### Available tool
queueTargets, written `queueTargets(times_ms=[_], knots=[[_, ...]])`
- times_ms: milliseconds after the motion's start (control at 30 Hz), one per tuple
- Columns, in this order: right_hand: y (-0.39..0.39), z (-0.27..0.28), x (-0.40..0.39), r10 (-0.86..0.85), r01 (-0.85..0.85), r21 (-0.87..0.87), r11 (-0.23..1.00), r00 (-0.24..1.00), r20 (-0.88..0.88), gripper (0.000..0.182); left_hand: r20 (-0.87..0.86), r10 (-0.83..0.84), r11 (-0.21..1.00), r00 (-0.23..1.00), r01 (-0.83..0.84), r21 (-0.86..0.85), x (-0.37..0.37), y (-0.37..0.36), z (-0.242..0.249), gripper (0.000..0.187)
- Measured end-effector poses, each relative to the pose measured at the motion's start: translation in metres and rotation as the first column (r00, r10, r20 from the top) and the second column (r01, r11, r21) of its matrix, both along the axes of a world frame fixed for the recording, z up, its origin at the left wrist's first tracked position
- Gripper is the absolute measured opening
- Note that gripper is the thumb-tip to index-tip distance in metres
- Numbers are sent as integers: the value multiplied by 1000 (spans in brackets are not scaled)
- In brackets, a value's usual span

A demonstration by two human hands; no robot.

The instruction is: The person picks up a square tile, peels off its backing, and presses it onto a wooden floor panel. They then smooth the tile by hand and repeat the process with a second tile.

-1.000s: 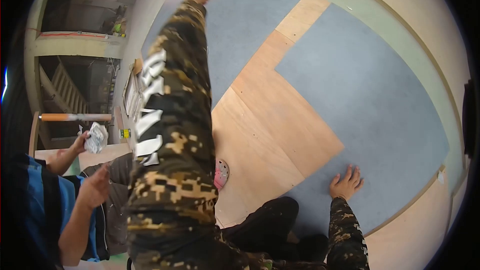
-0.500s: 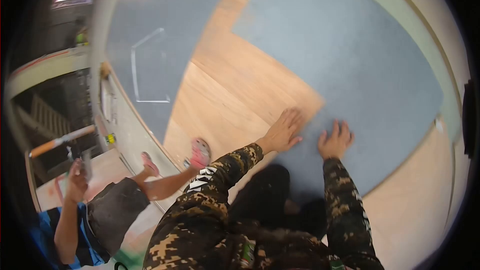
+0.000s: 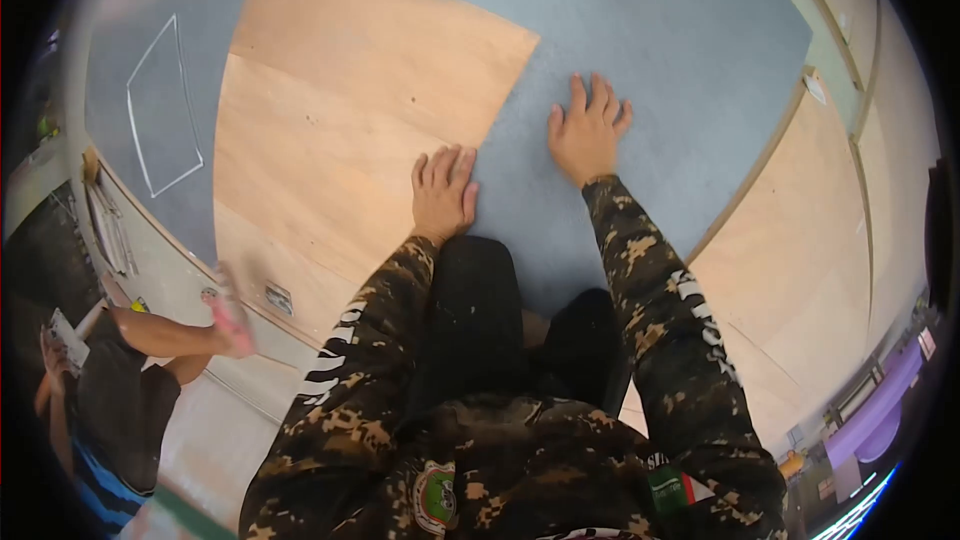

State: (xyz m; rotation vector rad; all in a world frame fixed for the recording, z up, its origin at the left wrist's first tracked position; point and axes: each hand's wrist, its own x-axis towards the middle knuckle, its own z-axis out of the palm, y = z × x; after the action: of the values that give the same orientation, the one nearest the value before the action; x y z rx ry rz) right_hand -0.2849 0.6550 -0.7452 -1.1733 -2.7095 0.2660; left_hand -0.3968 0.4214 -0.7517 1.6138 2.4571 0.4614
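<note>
My left hand [image 3: 443,192] lies flat on bare, light plywood [image 3: 350,100], its fingers spread a little and its fingertips near the border with a blue-grey surface [image 3: 680,50]. To the right, my right hand [image 3: 588,132] rests palm down on that blue-grey surface with its fingers apart. Neither hand holds anything. The plywood patch ends in a corner just ahead of and between the hands. My dark-trousered knees are close behind them. A white four-sided outline [image 3: 150,105] marks the blue-grey area on the left.
Another person [image 3: 120,380] is at the lower left, holding a light flat object [image 3: 68,340], with a pink shoe [image 3: 235,325] at the platform's edge. A small metallic item [image 3: 279,297] lies near that shoe. Wooden panels [image 3: 800,240] run along the right.
The view has swung, so the surfaces sit further left and up. My left hand has drawn back along the plywood's border, away from its corner. The other person's foot has moved and is blurred.
</note>
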Motion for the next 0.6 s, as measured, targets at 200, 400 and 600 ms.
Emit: queueTargets(times_ms=[200,400,600], knots=[[43,-1,-79,-68,100,147,984,977,-203,46,42,44,996,998,-47,78,2,-4,0,51],[3,-22,-110,69,-2,302,953,975,-211,50,121,67,987,990,-83,135,0,-13,-2,52],[-63,-24,-83,217,-142,286,948,942,-254,47,434,93,850,896,-299,434,-7,-16,-18,45]])
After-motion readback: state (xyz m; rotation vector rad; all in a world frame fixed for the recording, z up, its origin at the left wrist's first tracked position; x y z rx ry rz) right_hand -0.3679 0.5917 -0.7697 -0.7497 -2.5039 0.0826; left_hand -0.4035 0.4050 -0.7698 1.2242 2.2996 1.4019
